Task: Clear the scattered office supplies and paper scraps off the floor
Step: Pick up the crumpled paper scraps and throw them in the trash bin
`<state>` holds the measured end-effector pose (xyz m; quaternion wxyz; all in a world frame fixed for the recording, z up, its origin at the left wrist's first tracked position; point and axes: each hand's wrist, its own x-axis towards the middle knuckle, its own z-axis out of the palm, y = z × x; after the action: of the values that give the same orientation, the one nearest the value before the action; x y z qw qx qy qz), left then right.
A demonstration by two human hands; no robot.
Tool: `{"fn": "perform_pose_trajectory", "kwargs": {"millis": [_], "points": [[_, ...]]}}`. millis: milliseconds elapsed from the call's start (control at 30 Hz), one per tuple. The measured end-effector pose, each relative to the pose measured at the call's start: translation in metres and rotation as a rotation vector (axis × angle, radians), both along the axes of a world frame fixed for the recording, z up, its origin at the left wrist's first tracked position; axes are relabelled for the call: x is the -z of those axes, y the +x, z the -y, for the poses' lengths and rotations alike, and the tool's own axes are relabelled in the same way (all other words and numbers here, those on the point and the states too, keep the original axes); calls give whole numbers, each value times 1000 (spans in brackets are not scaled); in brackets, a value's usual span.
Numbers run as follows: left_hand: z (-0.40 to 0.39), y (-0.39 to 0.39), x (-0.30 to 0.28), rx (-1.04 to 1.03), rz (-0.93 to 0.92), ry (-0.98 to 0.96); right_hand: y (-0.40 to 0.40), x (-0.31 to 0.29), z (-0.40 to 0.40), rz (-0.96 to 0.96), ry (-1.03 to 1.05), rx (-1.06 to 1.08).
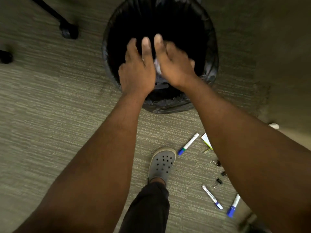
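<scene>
Both forearms reached over the bin [208,52], left hand [137,73] and right hand [175,64] side by side, fingers [146,46] straight and relaxed. Pale paper scraps [157,65] showed between the palms. Three markers [188,144] and binder clips [217,162] lay on the carpet [50,98], well apart from the hands.

I see three white markers with blue caps [188,144] [212,197] [233,206] and black binder clips [217,162] scattered on the carpet; pale paper scraps [157,66] show in the black-lined bin [212,52].
</scene>
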<state>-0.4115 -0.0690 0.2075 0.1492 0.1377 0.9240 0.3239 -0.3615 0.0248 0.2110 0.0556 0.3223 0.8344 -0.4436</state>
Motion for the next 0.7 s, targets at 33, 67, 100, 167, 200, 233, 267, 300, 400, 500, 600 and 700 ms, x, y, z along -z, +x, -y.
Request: {"fn": "perform_pose_trajectory", "kwargs": {"millis": [33,67,100,167,200,233,267,300,400,500,600,700], "points": [[2,1,3,42,46,-27,3,3,-1,-2,32,-27],[4,3,3,77,57,-33,5,4,-3,-40,72,-35],[5,5,3,104,47,-25,8,3,-3,-92,107,-14],[5,12,2,149,8,18,18,0,-5,-191,165,77],[5,16,1,157,-19,48,25,-1,-5,-234,186,124],[5,21,1,152,-48,86,35,-2,-3,-277,203,167],[4,27,0,138,-77,138,47,-3,-1,-318,222,209],[2,35,0,125,-116,210,62,-2,1,-351,244,254],[-4,76,2,155,-280,419,117,12,5,-393,282,354],[-9,139,9,260,-366,450,186,41,1,-366,286,413],[-14,201,37,348,-274,387,264,75,-8,-273,263,397],[-23,257,77,407,-171,250,346,113,-28,-96,222,397]]}}
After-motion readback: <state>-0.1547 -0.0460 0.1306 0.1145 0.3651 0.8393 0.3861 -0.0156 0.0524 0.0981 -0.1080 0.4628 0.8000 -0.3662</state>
